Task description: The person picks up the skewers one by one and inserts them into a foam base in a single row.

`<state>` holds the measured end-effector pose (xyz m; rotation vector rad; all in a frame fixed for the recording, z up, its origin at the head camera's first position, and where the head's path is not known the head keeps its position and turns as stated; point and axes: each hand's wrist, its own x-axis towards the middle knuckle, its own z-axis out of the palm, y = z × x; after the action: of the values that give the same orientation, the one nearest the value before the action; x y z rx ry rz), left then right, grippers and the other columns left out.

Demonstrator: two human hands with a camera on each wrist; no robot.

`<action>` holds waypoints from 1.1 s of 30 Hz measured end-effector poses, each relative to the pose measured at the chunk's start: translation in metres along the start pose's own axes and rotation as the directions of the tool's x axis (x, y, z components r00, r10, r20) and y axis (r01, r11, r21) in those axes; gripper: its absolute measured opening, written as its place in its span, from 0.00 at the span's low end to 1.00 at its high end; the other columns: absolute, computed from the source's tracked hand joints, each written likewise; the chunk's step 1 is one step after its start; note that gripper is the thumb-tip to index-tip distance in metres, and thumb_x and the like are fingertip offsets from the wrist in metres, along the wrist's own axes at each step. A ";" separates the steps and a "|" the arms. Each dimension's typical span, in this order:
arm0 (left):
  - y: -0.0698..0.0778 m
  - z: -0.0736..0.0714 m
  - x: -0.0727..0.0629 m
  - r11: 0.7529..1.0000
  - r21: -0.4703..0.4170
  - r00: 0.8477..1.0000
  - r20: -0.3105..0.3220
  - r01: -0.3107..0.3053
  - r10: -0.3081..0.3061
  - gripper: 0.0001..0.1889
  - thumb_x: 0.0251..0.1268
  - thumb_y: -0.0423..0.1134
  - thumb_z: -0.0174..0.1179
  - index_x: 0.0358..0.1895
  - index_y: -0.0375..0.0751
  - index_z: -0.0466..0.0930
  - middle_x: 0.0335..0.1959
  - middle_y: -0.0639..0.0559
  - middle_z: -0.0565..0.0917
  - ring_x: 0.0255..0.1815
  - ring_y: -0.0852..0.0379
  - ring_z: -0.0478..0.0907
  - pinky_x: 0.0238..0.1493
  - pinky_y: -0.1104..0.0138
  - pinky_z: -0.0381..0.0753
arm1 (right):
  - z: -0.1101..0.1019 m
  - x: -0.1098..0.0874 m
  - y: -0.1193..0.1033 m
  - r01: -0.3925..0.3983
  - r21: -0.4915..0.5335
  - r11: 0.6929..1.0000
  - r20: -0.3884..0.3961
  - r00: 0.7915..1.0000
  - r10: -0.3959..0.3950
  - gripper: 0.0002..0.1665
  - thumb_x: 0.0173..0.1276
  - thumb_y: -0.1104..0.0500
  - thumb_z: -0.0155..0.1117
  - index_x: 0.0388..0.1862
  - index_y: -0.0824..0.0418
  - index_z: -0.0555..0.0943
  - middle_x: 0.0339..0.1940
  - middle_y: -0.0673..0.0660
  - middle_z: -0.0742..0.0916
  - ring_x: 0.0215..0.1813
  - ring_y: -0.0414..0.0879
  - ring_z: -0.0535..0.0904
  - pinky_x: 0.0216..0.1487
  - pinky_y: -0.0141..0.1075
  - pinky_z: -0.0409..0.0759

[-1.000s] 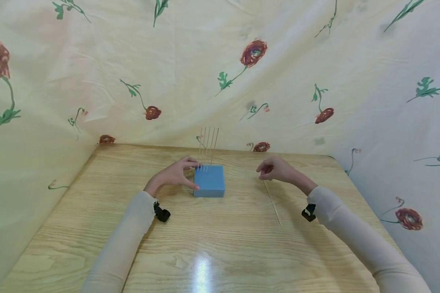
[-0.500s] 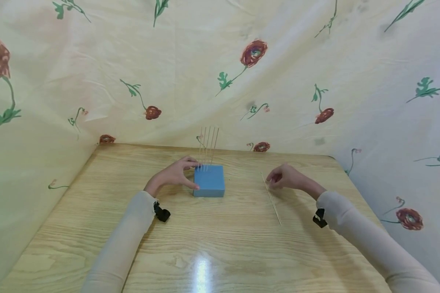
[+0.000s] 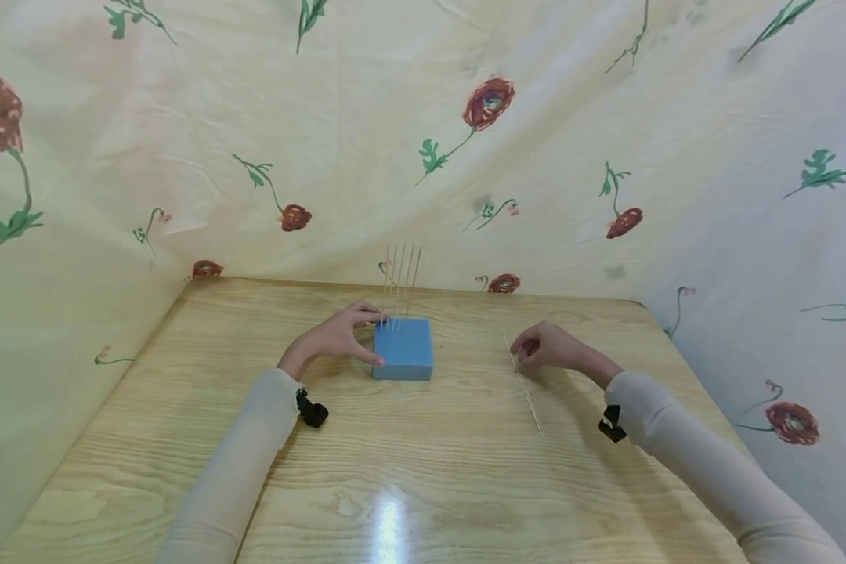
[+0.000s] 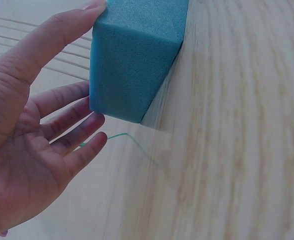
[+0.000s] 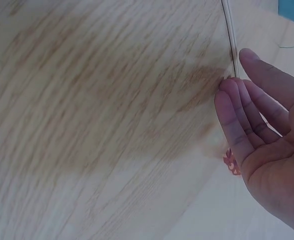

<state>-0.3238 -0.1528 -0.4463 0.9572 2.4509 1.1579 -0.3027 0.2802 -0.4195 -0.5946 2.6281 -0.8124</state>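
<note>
A blue foam block sits on the table with several thin wooden skewers standing upright along its back left part. My left hand holds the block from its left side, thumb at the front corner and fingers behind. In the left wrist view the foam block shows between thumb and fingertips. To the right, loose thin skewers lie side by side on the table. My right hand is at their far part, thumb and bent fingertips close around them with a gap showing in the right wrist view.
The wood-grain table runs up to a flowered cloth hung behind and at both sides. A small black camera is strapped on the left wrist, another camera on the right.
My right hand has moved off the far end of the loose skewers, to the right and nearer, then slightly back against them. The left hand and the block have stayed put.
</note>
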 end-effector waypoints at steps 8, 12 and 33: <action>0.002 0.000 0.000 1.000 -0.022 1.000 0.003 0.011 -0.011 0.46 0.55 0.49 0.78 0.77 0.42 0.67 0.74 0.41 0.63 0.75 0.39 0.63 0.72 0.41 0.66 | 0.000 0.002 0.004 0.018 -0.009 1.000 -0.002 1.000 -0.018 0.17 0.59 0.69 0.76 0.46 0.75 0.85 0.31 0.62 0.89 0.34 0.44 0.82 0.34 0.30 0.79; 0.000 0.000 0.001 1.000 -0.026 1.000 0.005 0.010 -0.010 0.46 0.56 0.47 0.78 0.77 0.42 0.66 0.74 0.40 0.63 0.75 0.39 0.62 0.72 0.41 0.66 | 0.001 0.003 0.005 0.011 -0.012 1.000 -0.008 1.000 -0.011 0.17 0.59 0.69 0.77 0.46 0.74 0.86 0.31 0.61 0.89 0.34 0.44 0.82 0.34 0.30 0.79; -0.002 0.000 0.001 0.999 -0.033 1.000 0.004 0.013 -0.013 0.45 0.56 0.46 0.78 0.77 0.42 0.67 0.74 0.41 0.63 0.75 0.39 0.63 0.72 0.42 0.66 | 0.003 0.005 0.002 -0.001 -0.008 1.000 -0.012 1.000 0.000 0.15 0.58 0.67 0.78 0.43 0.73 0.87 0.32 0.61 0.89 0.35 0.44 0.82 0.36 0.30 0.80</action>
<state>-0.3252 -0.1530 -0.4480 0.9316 2.4233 1.1870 -0.3067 0.2779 -0.4242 -0.5931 2.6435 -0.8074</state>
